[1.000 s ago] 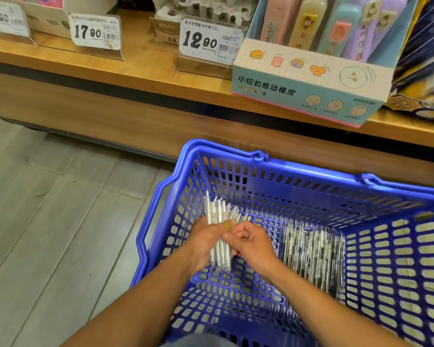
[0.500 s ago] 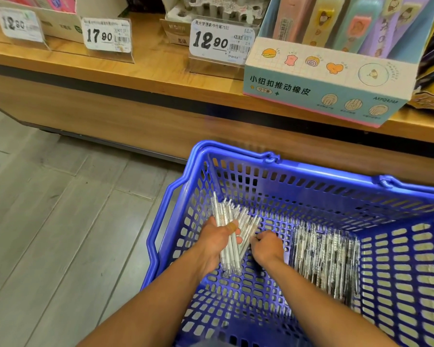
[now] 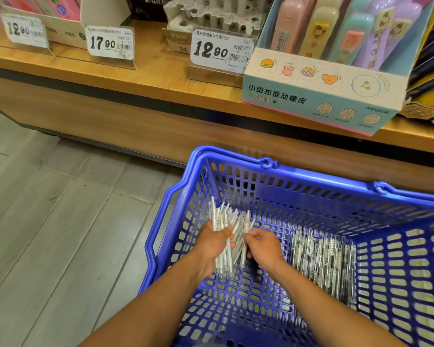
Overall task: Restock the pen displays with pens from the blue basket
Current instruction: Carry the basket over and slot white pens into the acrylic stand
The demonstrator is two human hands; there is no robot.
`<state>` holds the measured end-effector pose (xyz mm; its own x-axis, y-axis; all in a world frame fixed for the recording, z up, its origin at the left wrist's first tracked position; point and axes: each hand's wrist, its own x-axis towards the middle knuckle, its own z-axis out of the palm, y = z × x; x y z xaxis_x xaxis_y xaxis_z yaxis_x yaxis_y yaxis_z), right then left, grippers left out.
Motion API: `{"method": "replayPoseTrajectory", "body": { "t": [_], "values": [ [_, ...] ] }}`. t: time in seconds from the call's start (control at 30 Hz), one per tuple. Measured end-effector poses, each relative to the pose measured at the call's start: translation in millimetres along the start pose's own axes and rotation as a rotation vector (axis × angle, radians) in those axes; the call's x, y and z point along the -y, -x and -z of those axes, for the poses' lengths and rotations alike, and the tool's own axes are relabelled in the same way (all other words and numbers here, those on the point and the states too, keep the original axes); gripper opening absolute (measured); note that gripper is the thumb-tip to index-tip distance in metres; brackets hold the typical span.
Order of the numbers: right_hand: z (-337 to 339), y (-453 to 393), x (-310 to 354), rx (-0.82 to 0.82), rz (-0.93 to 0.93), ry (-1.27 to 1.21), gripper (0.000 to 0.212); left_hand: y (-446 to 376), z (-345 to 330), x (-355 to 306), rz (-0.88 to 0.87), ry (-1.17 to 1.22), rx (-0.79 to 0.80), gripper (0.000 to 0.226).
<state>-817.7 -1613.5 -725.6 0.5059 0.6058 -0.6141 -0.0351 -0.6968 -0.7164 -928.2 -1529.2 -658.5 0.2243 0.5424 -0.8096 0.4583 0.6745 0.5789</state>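
Both hands work inside the blue basket (image 3: 311, 176).
Your left hand (image 3: 214, 240) grips a bundle of white pens (image 3: 223, 256); your right hand (image 3: 262, 244) apparently pinches one pen beside it. More pens (image 3: 321, 256) lie rightward.

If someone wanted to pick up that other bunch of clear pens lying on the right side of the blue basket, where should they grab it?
Around the middle of the barrels, coming straight down from above. The loose bunch of clear plastic pens lies flat on the floor of the blue plastic basket, side by side and roughly parallel, so fingers wrapped across the barrels would probably gather many at once. The basket's walls block any approach from the side.
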Motion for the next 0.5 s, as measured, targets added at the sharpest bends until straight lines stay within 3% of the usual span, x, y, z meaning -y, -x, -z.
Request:
{"method": "replayPoseTrajectory", "body": {
  "t": [0.1,0.2,0.33,0.5],
  "values": [
    [7.4,13.4,11.2,0.081,0.096,-0.172,0.007,-6.1,2.0,4.4,0.001,-0.003,-0.014,0.075],
    [6.5,26.1,20.1,0.215,0.150,-0.300,0.013,-6.3,1.5,5.5,0.013,0.031,0.002,0.069],
    [0.9,33.8,25.1,0.208,0.116,-0.341,0.026,-4.9,1.8,2.2,0.003,0.141,0.013,0.075],
    [-1.0,35.1,27.8,0.238,0.177,-0.332,0.021,-4.4,1.5,4.2,-0.023,0.096,0.021,0.098]
  ]
}}
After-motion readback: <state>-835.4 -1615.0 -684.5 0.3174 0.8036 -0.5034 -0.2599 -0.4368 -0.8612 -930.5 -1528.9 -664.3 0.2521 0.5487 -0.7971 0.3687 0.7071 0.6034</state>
